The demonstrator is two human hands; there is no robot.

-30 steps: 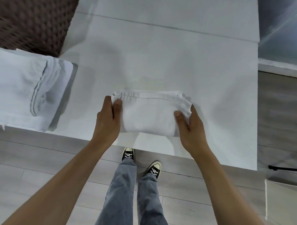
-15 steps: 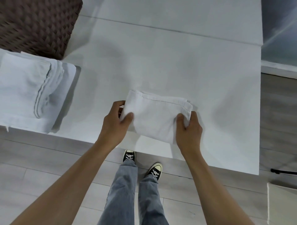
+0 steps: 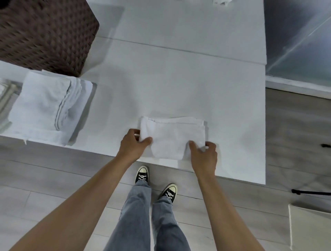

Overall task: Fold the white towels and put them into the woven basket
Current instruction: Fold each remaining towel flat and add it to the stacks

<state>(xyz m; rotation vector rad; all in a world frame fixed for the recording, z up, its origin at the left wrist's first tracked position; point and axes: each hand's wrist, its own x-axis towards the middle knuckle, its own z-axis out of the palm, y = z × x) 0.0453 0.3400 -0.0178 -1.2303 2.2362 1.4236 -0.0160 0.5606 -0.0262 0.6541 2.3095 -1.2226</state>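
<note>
A small folded white towel (image 3: 172, 136) lies near the front edge of the white table (image 3: 179, 86). My left hand (image 3: 133, 145) grips its left end, thumb on top and fingers under the edge. My right hand (image 3: 204, 155) pinches its near right corner, thumb on top. The dark brown woven basket (image 3: 44, 34) stands at the table's far left. A stack of folded white towels (image 3: 48, 105) lies in front of the basket at the left edge.
A scrap of white cloth (image 3: 221, 2) shows at the table's far edge. My legs and black sneakers stand on grey floorboards below the table edge. A white box (image 3: 309, 227) sits on the floor at the lower right, near black stand legs (image 3: 311, 192).
Both hands went from lying at the towel's sides to gripping it, thumbs on top. The towel tilted, then levelled again. The view pulled back, showing more of the basket.
</note>
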